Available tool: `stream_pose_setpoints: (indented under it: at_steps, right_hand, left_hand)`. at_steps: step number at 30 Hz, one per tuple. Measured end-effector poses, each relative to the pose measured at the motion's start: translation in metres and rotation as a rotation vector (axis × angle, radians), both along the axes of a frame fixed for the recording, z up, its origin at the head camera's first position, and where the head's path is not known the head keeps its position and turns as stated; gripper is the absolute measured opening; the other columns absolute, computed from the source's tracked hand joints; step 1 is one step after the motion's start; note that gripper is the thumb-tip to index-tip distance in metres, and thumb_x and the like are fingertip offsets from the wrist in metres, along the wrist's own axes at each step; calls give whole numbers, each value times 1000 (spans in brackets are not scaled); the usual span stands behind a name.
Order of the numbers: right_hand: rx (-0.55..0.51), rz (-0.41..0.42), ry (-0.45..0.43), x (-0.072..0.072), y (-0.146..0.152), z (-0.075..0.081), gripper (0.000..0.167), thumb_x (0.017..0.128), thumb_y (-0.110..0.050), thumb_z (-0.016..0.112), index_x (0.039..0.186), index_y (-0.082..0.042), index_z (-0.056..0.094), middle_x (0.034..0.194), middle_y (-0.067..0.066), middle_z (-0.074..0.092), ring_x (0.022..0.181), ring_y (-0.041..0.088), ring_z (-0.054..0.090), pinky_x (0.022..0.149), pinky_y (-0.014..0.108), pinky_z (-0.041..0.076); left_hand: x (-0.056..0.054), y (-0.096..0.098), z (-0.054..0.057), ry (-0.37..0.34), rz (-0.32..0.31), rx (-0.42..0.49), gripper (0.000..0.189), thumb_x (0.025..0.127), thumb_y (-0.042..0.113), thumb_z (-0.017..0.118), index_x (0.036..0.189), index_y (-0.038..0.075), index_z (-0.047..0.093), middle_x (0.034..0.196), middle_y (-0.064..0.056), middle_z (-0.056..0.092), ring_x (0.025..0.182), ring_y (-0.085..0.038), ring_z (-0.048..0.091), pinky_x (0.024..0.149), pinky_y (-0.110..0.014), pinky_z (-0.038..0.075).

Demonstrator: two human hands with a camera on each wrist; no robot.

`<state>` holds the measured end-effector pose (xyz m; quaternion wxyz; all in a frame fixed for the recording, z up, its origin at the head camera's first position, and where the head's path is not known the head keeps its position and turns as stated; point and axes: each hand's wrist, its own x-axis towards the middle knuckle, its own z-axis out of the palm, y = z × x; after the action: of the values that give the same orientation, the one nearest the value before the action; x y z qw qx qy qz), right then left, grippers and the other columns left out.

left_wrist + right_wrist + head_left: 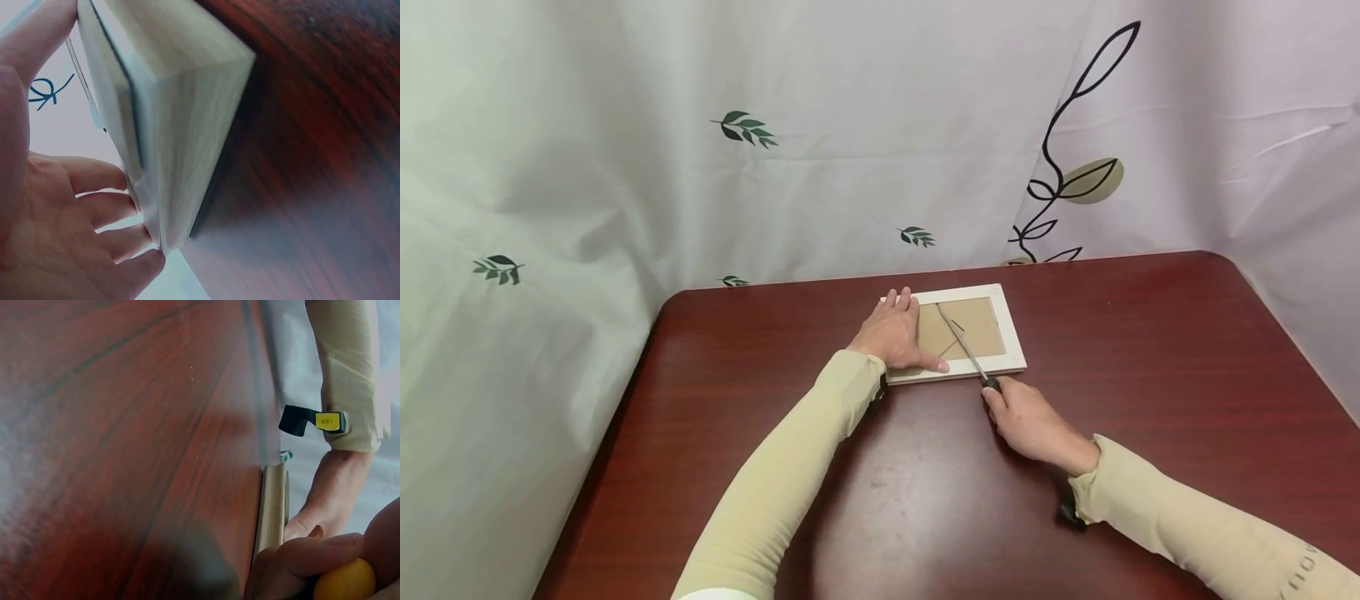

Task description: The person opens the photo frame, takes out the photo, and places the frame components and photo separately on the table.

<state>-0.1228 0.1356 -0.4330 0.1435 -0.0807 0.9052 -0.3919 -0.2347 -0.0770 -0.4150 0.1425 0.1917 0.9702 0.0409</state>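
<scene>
A picture frame (1011, 333) with a white border lies on the table, its brown backing board (985, 323) facing up. My left hand (891, 335) rests on the frame's left end, fingers spread toward the far edge and thumb along the near edge. In the left wrist view, the fingers lie against the frame (187, 131). My right hand (1033, 421) grips the black handle of a screwdriver (970, 353); the handle's yellow end (345, 581) shows in the right wrist view. The metal shaft slants across the board, its tip near the far inner edge. Thin dark marks lie beside the shaft.
The dark red wooden table (895, 517) extends around the frame, with its far edge just behind it. A pale curtain (850, 183) with leaf prints hangs behind the table. A black strap device with a yellow label (328, 421) sits on the left wrist.
</scene>
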Motion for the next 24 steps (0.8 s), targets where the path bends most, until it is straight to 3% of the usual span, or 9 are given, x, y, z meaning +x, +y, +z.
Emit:
stream_pose_setpoints:
  at_steps: [11,24]
  right_hand:
    - [57,-1,47,0,-1,0,30,106,-13,43,78,-8,48,64,3,47,55,17,44,54,31,38]
    - [101,-3,13,-1,-11,-1,29,106,-13,42,78,-8,47,65,3,44,59,18,45,56,33,40]
  left_hand:
    - [0,0,1,-2,3,1,129,70,77,73,157,-3,23,165,-22,14,153,-38,13,123,-41,11]
    - [0,0,-1,5,5,6,128,70,77,73,157,-3,24,165,-21,15,153,-37,12,123,-40,11]
